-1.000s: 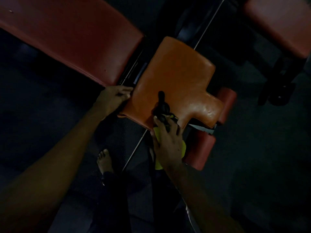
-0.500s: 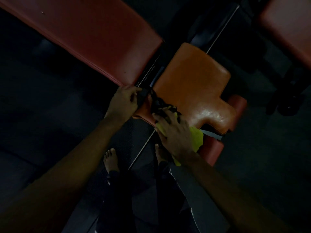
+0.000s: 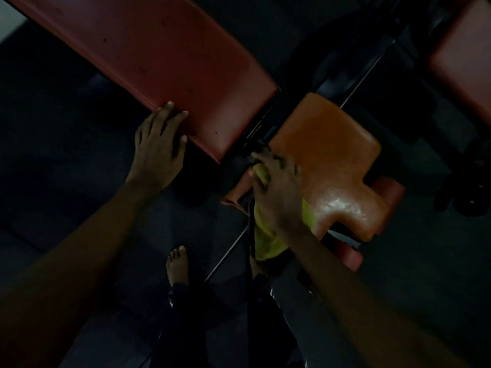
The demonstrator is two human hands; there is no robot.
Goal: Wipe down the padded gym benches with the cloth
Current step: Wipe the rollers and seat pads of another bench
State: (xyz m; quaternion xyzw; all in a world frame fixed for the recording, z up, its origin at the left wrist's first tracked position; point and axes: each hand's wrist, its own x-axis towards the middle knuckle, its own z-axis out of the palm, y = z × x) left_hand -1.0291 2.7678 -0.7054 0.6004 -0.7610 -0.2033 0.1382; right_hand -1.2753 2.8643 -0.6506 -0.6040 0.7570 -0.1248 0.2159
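At the left, the left hand [image 3: 159, 144] lies with its fingers [image 3: 170, 107] straight and spread, their tips resting on the near edge of the long red back pad [image 3: 164, 57]. It grips nothing. If weight goes onto that hand, it may slip off the rounded edge.

Just right of it, a dark metal frame [image 3: 255, 134] shows in the gap between the two pads. The right hand [image 3: 279, 192] works close beside that gap, its fingers [image 3: 268, 160] curled over the yellow-green cloth [image 3: 265, 243], which is bunched against the near left corner of the orange seat pad [image 3: 332, 155]. A fold could snag in the frame, or a fingertip could be nipped there. The cloth's loose tail hangs off the pad's near edge towards the floor, close to a bare foot [image 3: 178, 264], and might drag, pick up dirt and smear it back onto the padding. The light is dim, so missed patches seem likely.

The back pad's long axis runs from far left to near right, its squared end facing the seat pad. The seat pad carries on along that line, its narrow tongue pointing near right over the red rollers [image 3: 388, 189]. The cloth lies lengthwise from far to near. Another red pad [image 3: 465, 57] sits at the far right, well apart.
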